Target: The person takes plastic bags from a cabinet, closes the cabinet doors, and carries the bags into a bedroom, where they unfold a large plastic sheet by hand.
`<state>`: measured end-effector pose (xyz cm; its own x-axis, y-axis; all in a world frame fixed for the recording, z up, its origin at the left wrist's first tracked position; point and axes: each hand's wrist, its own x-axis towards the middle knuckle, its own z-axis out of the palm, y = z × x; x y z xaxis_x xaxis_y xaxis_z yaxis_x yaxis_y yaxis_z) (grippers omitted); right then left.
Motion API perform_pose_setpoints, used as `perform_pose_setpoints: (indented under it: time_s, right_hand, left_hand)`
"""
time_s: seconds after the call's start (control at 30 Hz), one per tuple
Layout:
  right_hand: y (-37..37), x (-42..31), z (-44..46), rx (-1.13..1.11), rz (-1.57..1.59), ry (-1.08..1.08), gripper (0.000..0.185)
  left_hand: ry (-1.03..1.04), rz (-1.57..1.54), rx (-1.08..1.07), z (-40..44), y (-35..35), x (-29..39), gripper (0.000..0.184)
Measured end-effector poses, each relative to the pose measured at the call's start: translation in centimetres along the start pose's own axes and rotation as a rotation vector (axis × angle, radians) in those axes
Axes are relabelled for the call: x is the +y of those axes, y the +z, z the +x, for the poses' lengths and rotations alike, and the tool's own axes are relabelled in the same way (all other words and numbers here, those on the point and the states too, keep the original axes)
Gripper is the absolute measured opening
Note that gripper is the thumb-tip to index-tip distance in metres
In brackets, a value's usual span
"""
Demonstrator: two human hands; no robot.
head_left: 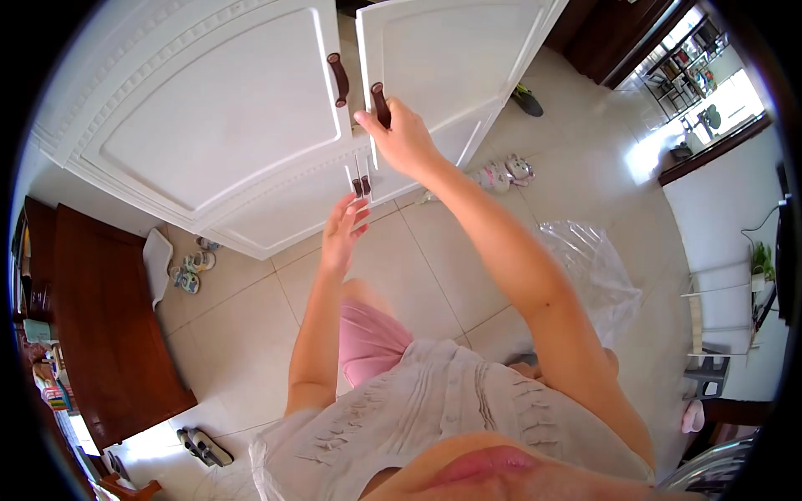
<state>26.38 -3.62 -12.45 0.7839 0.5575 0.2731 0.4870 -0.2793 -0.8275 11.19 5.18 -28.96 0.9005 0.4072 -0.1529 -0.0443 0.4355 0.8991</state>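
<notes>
My right hand [403, 136] is wrapped round the dark brown handle [380, 103] of the white cabinet's upper right door [451, 58]. That door stands slightly ajar, with a dark gap along its left edge. The upper left door [217, 100] has a matching handle [338, 80] that nothing touches. Lower down, my left hand [342, 230] hangs in the air with its fingers apart and holds nothing. It is just below the two small handles [361, 186] of the lower doors.
Clear plastic sheeting [593, 275] lies on the tiled floor at the right. Shoes [205, 447] and small sandals [194, 269] are on the floor at the left, by a brown wooden cabinet [117, 326]. A dark shoe [527, 100] lies beyond the open door.
</notes>
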Motion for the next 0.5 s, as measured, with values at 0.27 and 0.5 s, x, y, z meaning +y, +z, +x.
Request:
perform_pose_setpoints:
  time_s: [0.27,0.5]
  right_hand:
    - [-3.0,3.5,-5.7,0.082,0.165,0.048,0.039]
    - [-9.9,4.7,-13.8,0.253,0.306,0.074,0.023]
  left_hand:
    - [0.743,0.716,0.009,2.9,5.9,9.3,0.030]
    - [0.993,0.606,0.402,24.1,16.0,17.5,0.031]
